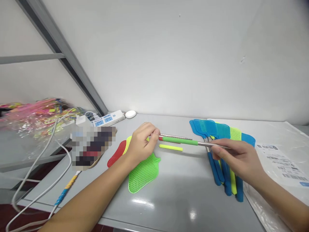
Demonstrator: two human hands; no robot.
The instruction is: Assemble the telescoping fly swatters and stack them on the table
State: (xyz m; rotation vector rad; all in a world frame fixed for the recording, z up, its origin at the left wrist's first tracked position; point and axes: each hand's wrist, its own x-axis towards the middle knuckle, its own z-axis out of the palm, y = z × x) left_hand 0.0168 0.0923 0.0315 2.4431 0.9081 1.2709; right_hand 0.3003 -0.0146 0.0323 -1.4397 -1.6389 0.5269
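Note:
A metal rod (181, 140) with a green foam sleeve and a red tip lies across the middle of the view, held at both ends. My left hand (142, 145) pinches the red end between its fingertips, and my right hand (238, 160) grips the bare metal end. A second thin metal rod (176, 136) lies just behind the sleeve, close to my left fingers. A loose yellow foam sleeve (170, 147) rests on the table below the rod. Under my left hand are a green plastic swatter head (144, 174), a red one (116, 154) and a yellow one (127, 143). Blue and yellow fly swatters (223, 154) lie in a fanned stack beneath my right hand.
A white power strip (107, 118) and a white oval object (130, 114) sit against the wall. A bag of colourful items (36, 117) lies at the left, beside a pixelated patch (93, 148). White cables (36, 170) hang there. A clear plastic sheet with a printed label (281, 164) lies at the right.

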